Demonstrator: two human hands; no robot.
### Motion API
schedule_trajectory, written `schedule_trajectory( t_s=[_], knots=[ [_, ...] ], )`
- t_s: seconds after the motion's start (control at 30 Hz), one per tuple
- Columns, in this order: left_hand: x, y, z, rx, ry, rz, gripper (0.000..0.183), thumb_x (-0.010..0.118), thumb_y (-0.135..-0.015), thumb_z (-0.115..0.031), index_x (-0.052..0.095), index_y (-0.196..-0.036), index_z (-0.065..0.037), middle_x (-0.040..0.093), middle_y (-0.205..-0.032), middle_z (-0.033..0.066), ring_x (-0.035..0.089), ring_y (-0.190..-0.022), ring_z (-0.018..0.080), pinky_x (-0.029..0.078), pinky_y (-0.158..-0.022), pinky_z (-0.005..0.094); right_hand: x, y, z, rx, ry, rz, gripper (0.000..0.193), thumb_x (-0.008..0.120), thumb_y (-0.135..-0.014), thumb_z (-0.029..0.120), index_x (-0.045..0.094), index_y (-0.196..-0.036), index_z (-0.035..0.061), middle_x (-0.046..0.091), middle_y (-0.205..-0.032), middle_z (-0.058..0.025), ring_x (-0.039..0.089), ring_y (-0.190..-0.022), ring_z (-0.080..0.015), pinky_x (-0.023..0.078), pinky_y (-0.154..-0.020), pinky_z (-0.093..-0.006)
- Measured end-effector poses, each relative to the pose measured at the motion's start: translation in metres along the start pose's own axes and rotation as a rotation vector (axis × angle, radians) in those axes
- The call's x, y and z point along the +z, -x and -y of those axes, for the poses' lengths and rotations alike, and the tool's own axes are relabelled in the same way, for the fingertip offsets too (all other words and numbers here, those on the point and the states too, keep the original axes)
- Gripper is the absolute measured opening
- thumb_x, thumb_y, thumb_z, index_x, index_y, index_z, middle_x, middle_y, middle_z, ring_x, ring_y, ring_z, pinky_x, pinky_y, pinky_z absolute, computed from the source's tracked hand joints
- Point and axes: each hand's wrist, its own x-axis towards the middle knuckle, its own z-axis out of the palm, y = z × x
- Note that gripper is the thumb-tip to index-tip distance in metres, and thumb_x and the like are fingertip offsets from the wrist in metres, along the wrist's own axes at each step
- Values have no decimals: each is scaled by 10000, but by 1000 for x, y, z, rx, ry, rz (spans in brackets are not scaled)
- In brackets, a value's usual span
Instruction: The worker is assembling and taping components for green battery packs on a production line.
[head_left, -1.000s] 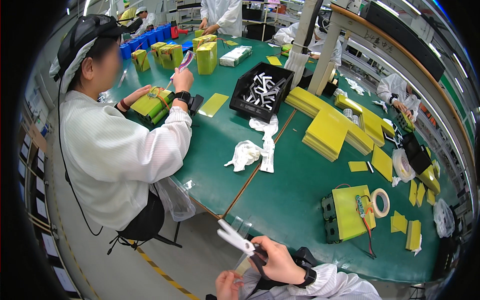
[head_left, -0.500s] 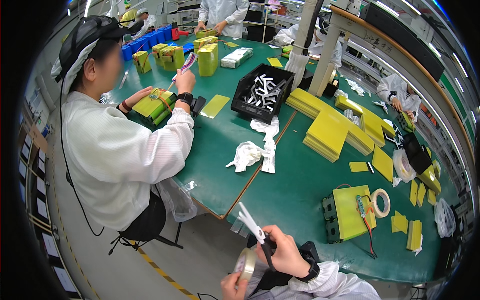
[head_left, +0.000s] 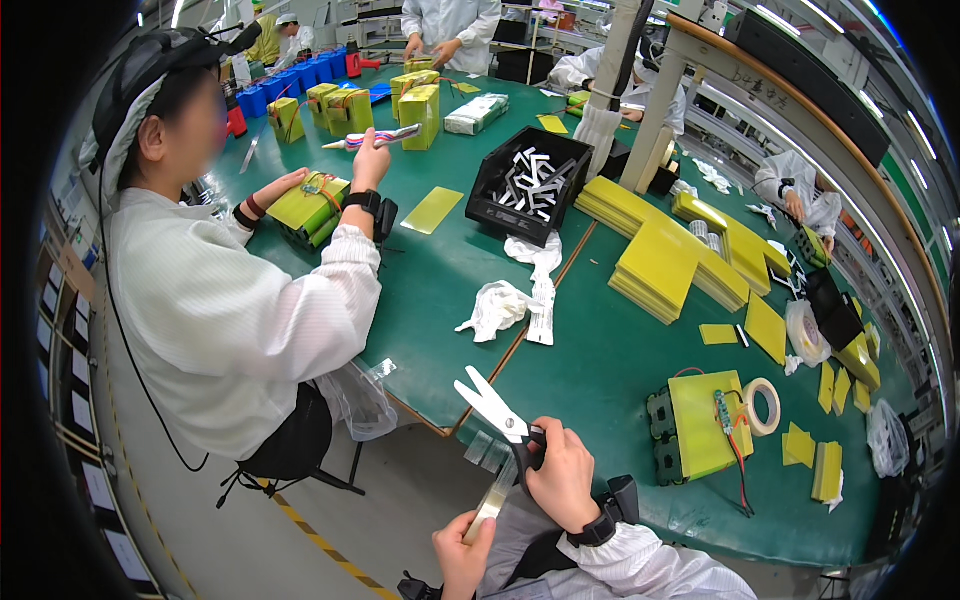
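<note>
My right hand [head_left: 562,478] is closed round the black handles of a pair of scissors [head_left: 492,405], whose white blades stand apart and point up and left past the table's edge. Below it, my left hand [head_left: 463,553] pinches a roll of clear tape [head_left: 490,505], seen nearly edge-on. Short clear tape strips [head_left: 487,452] hang from the table edge beside the scissors. To the right of my hands sits a battery pack [head_left: 705,425] with yellow-green board, a small green circuit board and red and black wires. A cream tape roll [head_left: 762,406] leans against it.
Stacked yellow sheets [head_left: 655,265] and a black bin [head_left: 528,185] of white and grey strips lie farther back on the green table [head_left: 590,350]. Crumpled white cloth [head_left: 498,310] is nearer. At left, a co-worker [head_left: 230,270] holds a striped tool over another pack.
My right hand has moved slightly up and right, and the scissor blades have spread apart. The tape roll has turned edge-on. The co-worker's striped tool has swung from upright to nearly level.
</note>
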Motion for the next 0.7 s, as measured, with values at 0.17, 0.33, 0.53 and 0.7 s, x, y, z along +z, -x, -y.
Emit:
schedule_trajectory(
  t_s=[0.17, 0.33, 0.53, 0.7],
  knots=[
    [-2, -2, 4, 5, -11, -20, 190, 616, -814, -108, 593, -885, 67, 472, -632, -13, 390, -596, 58, 364, -511, 232, 3, -1, -3, -31, 6, -14, 339, 635, -653, 23, 521, -969, 65, 609, -691, -56, 589, -722, -248, 456, -565, -391],
    [-1, -3, 5, -4, -13, -16, 186, 614, -814, -104, 596, -879, 69, 471, -628, -16, 393, -593, 58, 363, -509, 232, 4, -1, -5, -44, -2, 3, 361, 647, -641, 33, 520, -977, 66, 608, -702, -58, 581, -717, -251, 458, -576, -388],
    [0, -3, 11, -38, 85, 31, 191, 600, -824, -105, 595, -903, 69, 496, -650, -14, 412, -596, 54, 363, -513, 224, -9, -3, -11, -71, 95, -39, 442, 660, -606, 55, 510, -1022, 50, 598, -802, -118, 555, -779, -299, 456, -674, -391],
    [-5, -7, 16, -76, 134, 56, 196, 589, -833, -106, 595, -923, 69, 517, -669, -13, 428, -599, 50, 362, -516, 217, -54, 21, -12, -14, -12, 244, 436, 744, -662, 283, 555, -948, 15, 557, -585, -66, 576, -536, -293, 458, -503, -379]
  ],
)
